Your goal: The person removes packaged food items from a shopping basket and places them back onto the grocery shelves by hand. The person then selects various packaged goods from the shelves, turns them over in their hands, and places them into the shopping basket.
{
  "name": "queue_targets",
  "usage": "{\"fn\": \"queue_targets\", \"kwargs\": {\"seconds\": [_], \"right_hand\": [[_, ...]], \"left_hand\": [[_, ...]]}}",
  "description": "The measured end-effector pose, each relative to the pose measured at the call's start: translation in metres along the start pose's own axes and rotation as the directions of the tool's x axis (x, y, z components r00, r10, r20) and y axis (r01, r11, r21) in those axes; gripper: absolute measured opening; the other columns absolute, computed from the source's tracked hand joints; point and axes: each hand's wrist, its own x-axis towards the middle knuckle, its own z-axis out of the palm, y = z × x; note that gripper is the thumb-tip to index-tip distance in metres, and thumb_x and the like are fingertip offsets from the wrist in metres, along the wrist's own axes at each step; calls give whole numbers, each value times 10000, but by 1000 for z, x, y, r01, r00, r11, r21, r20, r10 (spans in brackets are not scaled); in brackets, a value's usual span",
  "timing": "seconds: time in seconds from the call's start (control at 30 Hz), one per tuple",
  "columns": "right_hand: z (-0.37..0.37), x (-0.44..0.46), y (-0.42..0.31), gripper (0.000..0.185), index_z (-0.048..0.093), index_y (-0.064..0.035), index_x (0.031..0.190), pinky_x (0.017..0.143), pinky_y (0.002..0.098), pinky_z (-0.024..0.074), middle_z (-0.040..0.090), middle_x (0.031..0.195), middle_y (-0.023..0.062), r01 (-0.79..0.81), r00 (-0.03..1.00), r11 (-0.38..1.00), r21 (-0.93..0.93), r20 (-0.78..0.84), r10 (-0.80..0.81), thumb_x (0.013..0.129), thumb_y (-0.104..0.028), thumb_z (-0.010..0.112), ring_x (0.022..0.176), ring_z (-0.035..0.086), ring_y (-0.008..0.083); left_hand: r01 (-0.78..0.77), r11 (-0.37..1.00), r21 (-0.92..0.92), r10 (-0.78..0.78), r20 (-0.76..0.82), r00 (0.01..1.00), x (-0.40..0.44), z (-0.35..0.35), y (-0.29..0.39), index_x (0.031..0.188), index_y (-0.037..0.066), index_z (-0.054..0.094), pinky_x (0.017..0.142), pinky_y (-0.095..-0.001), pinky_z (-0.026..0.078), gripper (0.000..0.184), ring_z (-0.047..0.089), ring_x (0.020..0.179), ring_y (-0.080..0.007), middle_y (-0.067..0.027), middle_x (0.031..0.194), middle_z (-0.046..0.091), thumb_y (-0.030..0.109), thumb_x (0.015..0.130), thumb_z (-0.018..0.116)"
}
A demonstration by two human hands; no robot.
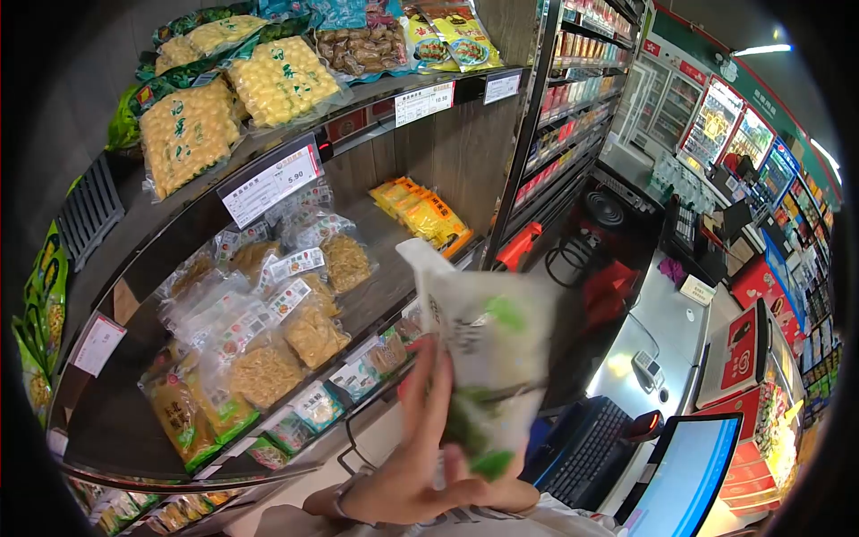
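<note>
A white food packet (497, 336) with green leaf prints and a clear lower part showing dark green contents is held upright in front of me, slightly blurred. My left hand (419, 438) grips its left side, fingers along the edge and thumb near the bottom; a band circles that wrist. My right hand (512, 490) is at the packet's lower end, mostly hidden behind it, and its fingers hardly show. Just left of the packet is a dark shelf (394, 255) with clear bags of dried brown food (268, 367) and yellow packets (420, 213).
Vacuum packs of pale round pieces (282, 80) fill the upper shelf, above price tags (273, 185). A rack of small boxes (582, 98) rises behind. Along the right run a counter with a keyboard (586, 447), a monitor (689, 483) and a card terminal (648, 365). Lit fridges (713, 121) stand farther off.
</note>
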Motion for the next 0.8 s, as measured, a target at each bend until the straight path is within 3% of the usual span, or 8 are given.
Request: {"fn": "queue_targets", "kwargs": {"seconds": [0.07, 0.13, 0.3, 0.37, 0.4, 0.53, 0.73, 0.8], "right_hand": [[-10, 27, -16, 627, 567, -3, 1347, 970, 475, 453, 451, 1421, 363, 420, 900, 835, -356, 280, -333, 781, -208, 743, 1119, 558, 468], [-23, 49, -49, 587, 634, -8, 1270, 937, 464, 469, 479, 1410, 349, 332, 851, 911, -245, 494, -177, 762, -273, 762, 1121, 564, 432], [-49, 31, -28, 469, 648, 15, 1137, 952, 464, 469, 570, 1285, 316, 489, 840, 870, -61, 301, -451, 737, -215, 732, 1108, 564, 413], [-51, 22, -14, 574, 533, 57, 1223, 1016, 497, 396, 559, 1245, 289, 574, 816, 800, -174, 44, -576, 812, -315, 684, 1193, 508, 403], [-20, 17, -17, 696, 438, 56, 1338, 1034, 476, 403, 530, 1295, 283, 388, 890, 917, 90, -295, -347, 805, -314, 690, 1220, 499, 399], [-24, -7, -33, 850, 232, 25, 1507, 1115, 436, 374, 442, 1453, 218, -342, 920, 584, 736, 137, 367, 832, -129, 726, 1334, 475, 300], [2, -24, -33, 632, 340, -6, 1461, 1045, 407, 439, 538, 1364, 136, -397, 866, 445, 803, 168, 471, 906, -2, 641, 1251, 541, 253], [7, -31, -32, 710, 330, 7, 1453, 1024, 460, 472, 507, 1384, 206, -456, 816, 581, 674, 57, 575, 842, -104, 675, 1226, 563, 315]], "left_hand": [[172, 785, -595, -213, 1, 977, -28, 15, -15, 1520, -52, 204, 1163, -460, 227, 833, 241, 1451, -331, -234, 1563, 210, 262, 921, 691], [250, 544, -801, -395, 18, 918, -35, 6, -18, 1506, -38, 253, 1112, -406, 344, 732, 436, 1347, -259, -168, 1448, 443, 178, 930, 649], [175, -48, -983, -467, 177, 866, -36, 7, -23, 1453, -45, 358, 1080, -429, 427, 710, 541, 1267, -314, -190, 1380, 533, 161, 835, 640], [180, -23, -983, -483, 169, 859, -42, 5, -24, 1443, -42, 374, 1075, -420, 432, 713, 550, 1258, -313, -189, 1374, 541, 146, 815, 652], [194, 4, -981, -502, 166, 849, -44, 4, -25, 1433, -39, 390, 1071, -412, 438, 716, 559, 1249, -312, -188, 1369, 550, 132, 794, 663], [138, 390, -910, -433, -49, 900, -42, 8, -12, 1422, -39, 407, 1049, -400, 440, 630, 577, 1216, -265, -161, 1337, 578, 68, 848, 643], [98, 470, -877, -481, -162, 861, -37, 11, -12, 1447, -52, 374, 1068, -412, 420, 596, 557, 1242, -270, -159, 1371, 554, 71, 898, 573], [46, 424, -904, -487, -185, 854, -39, 9, -17, 1442, -59, 370, 1071, -391, 407, 558, 547, 1243, -239, -142, 1374, 549, 33, 930, 572]]}}
